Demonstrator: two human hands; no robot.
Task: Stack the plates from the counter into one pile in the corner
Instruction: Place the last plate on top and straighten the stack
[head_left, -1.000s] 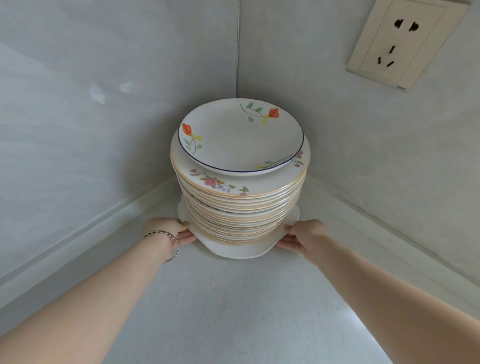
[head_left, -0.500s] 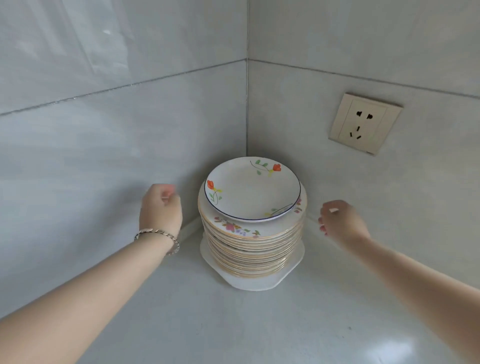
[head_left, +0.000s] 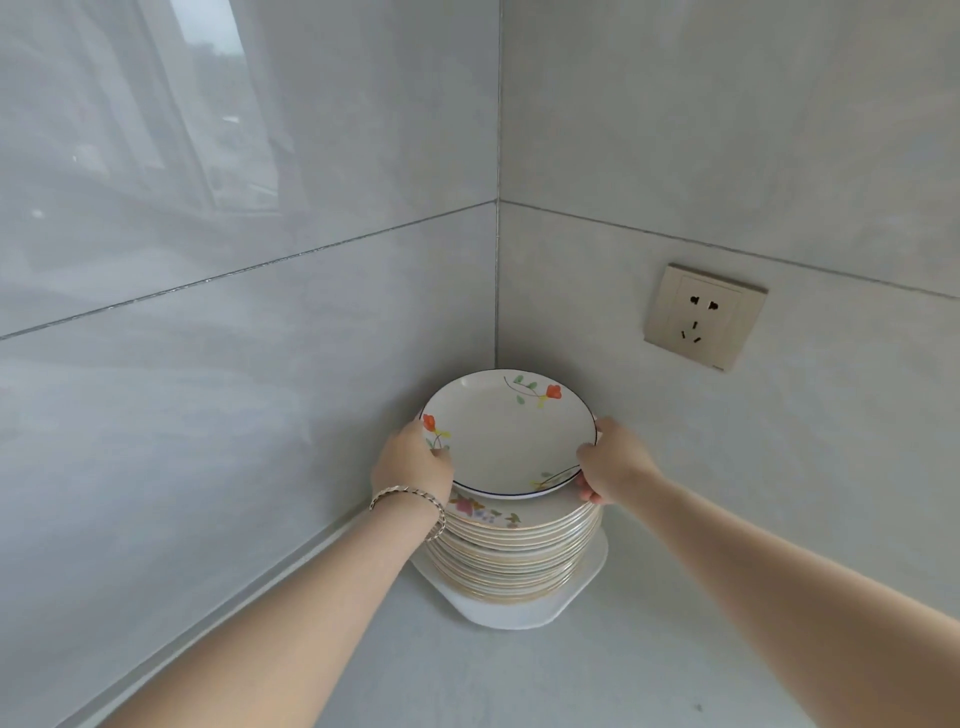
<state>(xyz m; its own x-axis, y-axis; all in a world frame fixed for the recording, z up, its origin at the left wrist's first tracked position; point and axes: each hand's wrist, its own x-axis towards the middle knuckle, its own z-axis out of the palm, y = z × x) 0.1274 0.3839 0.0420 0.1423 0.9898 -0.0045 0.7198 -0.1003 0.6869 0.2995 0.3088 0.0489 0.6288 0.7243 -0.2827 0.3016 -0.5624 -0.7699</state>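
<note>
The plate pile (head_left: 514, 545) stands low in the middle of the frame, on the table (head_left: 519, 680) in the corner of the two walls. It rests on a white angular dish (head_left: 524, 616). The left hand (head_left: 413, 467), with a bracelet (head_left: 410, 500) at the wrist, grips the left rim of the blue-edged top plate (head_left: 511, 431). The right hand (head_left: 613, 462) pinches its right rim. The top plate may be resting on the pile or just lifted; the view does not show which. A socket (head_left: 704, 317) is on the wall at right.

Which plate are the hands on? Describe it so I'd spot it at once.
Where the two grey walls meet stands a tall pile of plates. The left hand and right hand grip the top plate at its sides. Unlike the gold-rimmed ones below, it is smaller, with a dark-blue rim.
</note>
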